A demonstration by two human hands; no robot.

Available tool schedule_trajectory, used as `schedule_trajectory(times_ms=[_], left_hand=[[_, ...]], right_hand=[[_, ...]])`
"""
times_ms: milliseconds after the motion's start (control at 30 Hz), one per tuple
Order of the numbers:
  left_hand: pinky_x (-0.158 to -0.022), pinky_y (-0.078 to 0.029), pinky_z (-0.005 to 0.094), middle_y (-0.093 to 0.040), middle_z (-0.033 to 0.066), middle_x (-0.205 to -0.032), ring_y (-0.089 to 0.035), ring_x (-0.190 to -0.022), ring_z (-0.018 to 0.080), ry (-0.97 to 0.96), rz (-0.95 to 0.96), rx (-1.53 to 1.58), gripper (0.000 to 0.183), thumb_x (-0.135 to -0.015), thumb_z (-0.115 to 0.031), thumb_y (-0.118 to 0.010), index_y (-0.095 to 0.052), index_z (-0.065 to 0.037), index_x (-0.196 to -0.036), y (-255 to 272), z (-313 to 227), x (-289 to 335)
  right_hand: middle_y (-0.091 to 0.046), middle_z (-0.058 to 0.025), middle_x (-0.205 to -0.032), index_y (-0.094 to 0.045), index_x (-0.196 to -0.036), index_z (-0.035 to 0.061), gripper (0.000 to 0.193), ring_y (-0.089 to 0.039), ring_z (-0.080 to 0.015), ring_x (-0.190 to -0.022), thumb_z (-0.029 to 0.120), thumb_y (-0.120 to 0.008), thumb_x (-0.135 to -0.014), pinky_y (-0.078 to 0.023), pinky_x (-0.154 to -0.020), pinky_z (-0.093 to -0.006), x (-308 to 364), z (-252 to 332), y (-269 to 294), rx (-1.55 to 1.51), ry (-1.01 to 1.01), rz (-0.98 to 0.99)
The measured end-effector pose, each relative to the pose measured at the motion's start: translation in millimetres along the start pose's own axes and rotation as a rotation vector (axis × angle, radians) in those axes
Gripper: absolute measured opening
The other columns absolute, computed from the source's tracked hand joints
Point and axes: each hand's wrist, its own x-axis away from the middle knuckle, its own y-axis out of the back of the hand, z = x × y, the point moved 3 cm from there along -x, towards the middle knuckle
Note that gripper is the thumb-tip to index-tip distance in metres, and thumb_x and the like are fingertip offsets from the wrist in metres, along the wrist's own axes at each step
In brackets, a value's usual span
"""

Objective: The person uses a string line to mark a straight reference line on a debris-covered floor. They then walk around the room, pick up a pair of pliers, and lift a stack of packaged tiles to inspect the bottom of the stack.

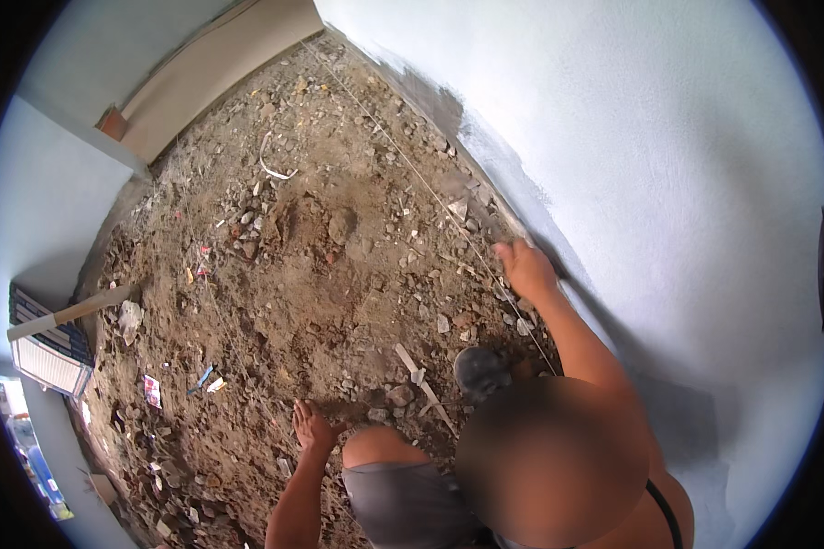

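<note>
My left hand [311, 426] hovers over or rests on the rubble beside my bent knee [384, 446], its fingers spread and holding nothing visible. At the foot of the right wall, my right hand [527, 270] reaches forward over the dirt, thumb apart from the other fingers, which are partly bent; I see nothing in it. A taut pale string [403, 157] runs low along that wall and passes just left of this hand. Ahead of it, a blurred grey patch hangs over stones near the wall. My dark shoe [482, 371] stands behind the right hand.
Broken stones, soil and litter cover the uneven floor [320, 302]. A flat strip [426, 389] lies before my knee. Leftward, a wooden handle [73, 313] leans over a striped object [50, 352]. The pale wall [650, 183] bounds the right side. A blurred patch hides part of my lower right.
</note>
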Motion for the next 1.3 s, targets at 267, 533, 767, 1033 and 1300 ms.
schedule_trajectory(times_ms=[267,533,767,1033,1300], left_hand=[[-0.118,-0.014,0.0387,-0.016,0.0265,-0.153,-0.015,-0.144,0.0349,0.051,0.005,-0.009,0.117,-0.064,-0.059,-0.078,-0.024,0.007,-0.144,-6,19,12],[-0.118,-0.014,0.0380,-0.016,0.0267,-0.153,-0.014,-0.144,0.0349,0.022,0.009,0.015,0.117,-0.065,-0.058,-0.079,-0.022,0.007,-0.145,-7,4,9],[-0.118,-0.015,0.0385,-0.016,0.0283,-0.153,-0.015,-0.144,0.0360,0.052,0.021,-0.015,0.117,-0.065,-0.056,-0.080,-0.022,0.008,-0.144,-7,15,8],[-0.118,-0.016,0.0383,-0.016,0.0292,-0.152,-0.016,-0.144,0.0362,0.015,0.009,0.000,0.118,-0.064,-0.056,-0.080,-0.022,0.009,-0.144,-10,10,4],[-0.117,-0.018,0.0388,-0.020,0.0300,-0.151,-0.018,-0.143,0.0371,0.021,-0.042,-0.003,0.115,-0.064,-0.054,-0.080,-0.027,0.010,-0.142,-8,17,9]], right_hand=[[-0.050,-0.0017,-0.058,-0.052,-0.085,0.0081,0.047,-0.045,-0.0126,-0.041,0.052,-0.041,-0.097,-0.043,-0.036,-0.0296,42,135,21,-0.292,0.335,-0.030],[-0.055,-0.0054,-0.057,-0.050,-0.078,0.0103,0.043,-0.048,-0.0163,-0.040,0.048,-0.045,-0.097,-0.043,-0.036,-0.0323,39,3,-9,0.150,0.123,-0.232],[-0.055,-0.0039,-0.058,-0.048,-0.074,0.0098,0.046,-0.050,-0.0183,-0.041,0.050,-0.044,-0.097,-0.042,-0.037,-0.0340,63,84,15,-0.156,0.250,-0.167],[-0.058,-0.0059,-0.060,-0.049,-0.076,0.0090,0.047,-0.053,-0.0181,-0.043,0.052,-0.046,-0.095,-0.042,-0.038,-0.0313,73,-19,9,-0.067,-0.313,0.034],[-0.059,-0.0122,-0.064,-0.050,-0.078,0.0066,0.040,-0.059,-0.0300,-0.051,0.043,-0.059,-0.091,-0.047,-0.045,-0.0399,132,49,32,-0.009,0.327,-0.208]])
